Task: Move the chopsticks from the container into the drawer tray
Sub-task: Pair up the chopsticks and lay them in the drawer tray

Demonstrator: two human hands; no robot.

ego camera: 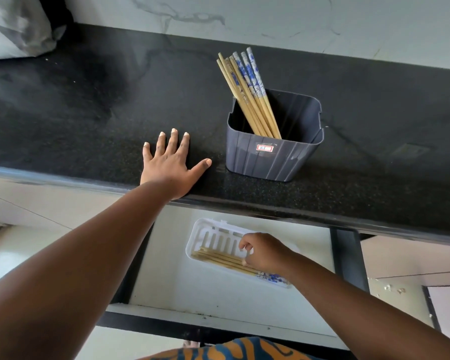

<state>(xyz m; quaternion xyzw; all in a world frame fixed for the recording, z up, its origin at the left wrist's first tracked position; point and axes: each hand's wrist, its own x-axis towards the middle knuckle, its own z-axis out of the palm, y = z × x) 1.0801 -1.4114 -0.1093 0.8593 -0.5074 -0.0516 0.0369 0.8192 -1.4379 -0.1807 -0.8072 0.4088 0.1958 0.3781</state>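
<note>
A dark grey ribbed container [273, 157] stands on the black countertop [89, 113] and holds several wooden chopsticks [247, 92] with blue-and-white tops, leaning to the back left. Below, in the open drawer [218, 294], a white slotted tray [211, 235] holds several chopsticks [218, 258] lying flat. My right hand [264, 252] is in the tray, with its fingers curled on those chopsticks. My left hand [172, 162] lies flat on the counter with spread fingers, just left of the container.
A grey crumpled bag [13, 27] sits at the counter's back left. A pale marbled wall [270, 19] runs behind the counter. The drawer's dark right rail [348, 258] borders the tray's side. Patterned orange-and-blue clothing [231, 350] shows at the bottom edge.
</note>
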